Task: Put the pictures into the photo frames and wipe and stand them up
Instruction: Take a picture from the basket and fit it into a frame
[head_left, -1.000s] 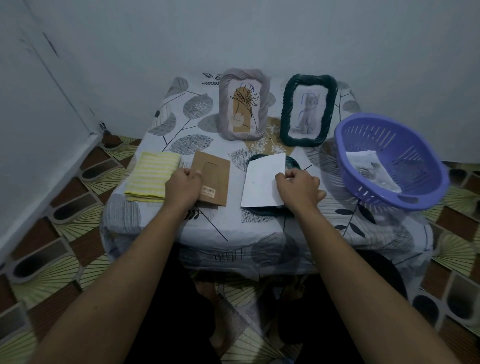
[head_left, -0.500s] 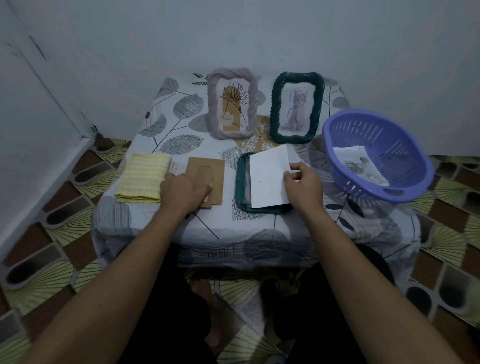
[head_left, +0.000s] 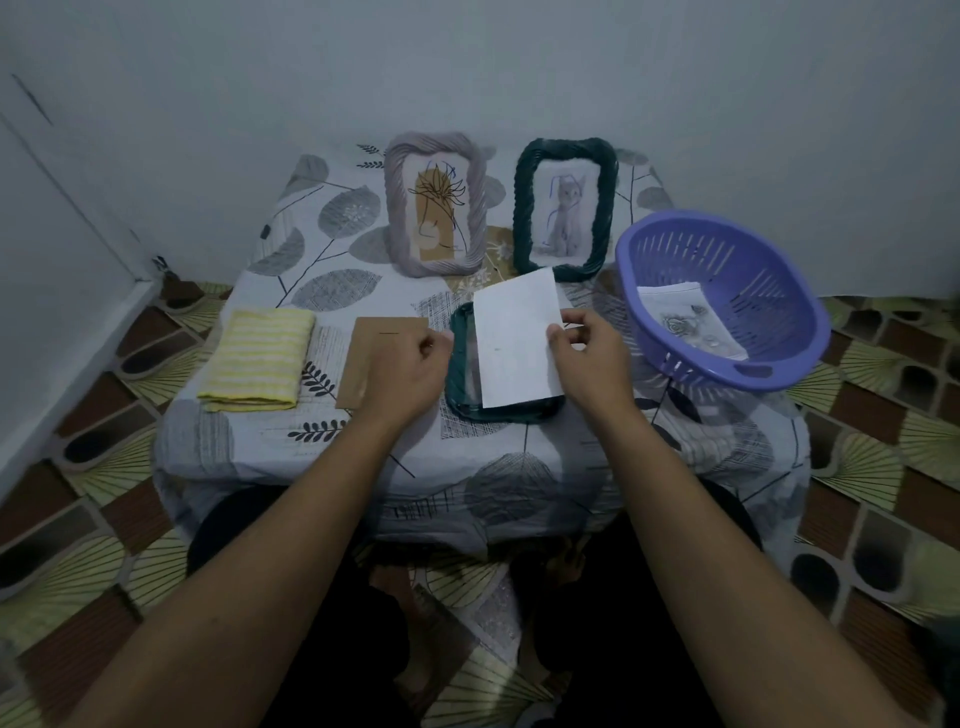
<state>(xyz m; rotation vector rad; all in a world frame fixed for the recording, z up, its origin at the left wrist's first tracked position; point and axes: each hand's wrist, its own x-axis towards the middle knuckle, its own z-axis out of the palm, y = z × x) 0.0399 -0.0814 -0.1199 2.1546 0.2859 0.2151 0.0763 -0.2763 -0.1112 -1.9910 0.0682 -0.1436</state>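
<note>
A dark green frame lies face down on the table. Over it my right hand pinches the right edge of a white picture, blank side up. My left hand hovers with curled fingers between the frame's left edge and the brown backing board, which lies flat; it holds nothing that I can see. At the back stand two filled frames: a grey one with a flower drawing and a dark green one with a cat drawing. A folded yellow cloth lies at the left.
A purple plastic basket with another picture inside sits at the table's right edge. The small table has a leaf-print cover and stands against a white wall. Patterned floor surrounds it; my legs are under its front edge.
My left hand has left the backing board and moved right toward the lying frame. My right hand has shifted the white picture over that frame.
</note>
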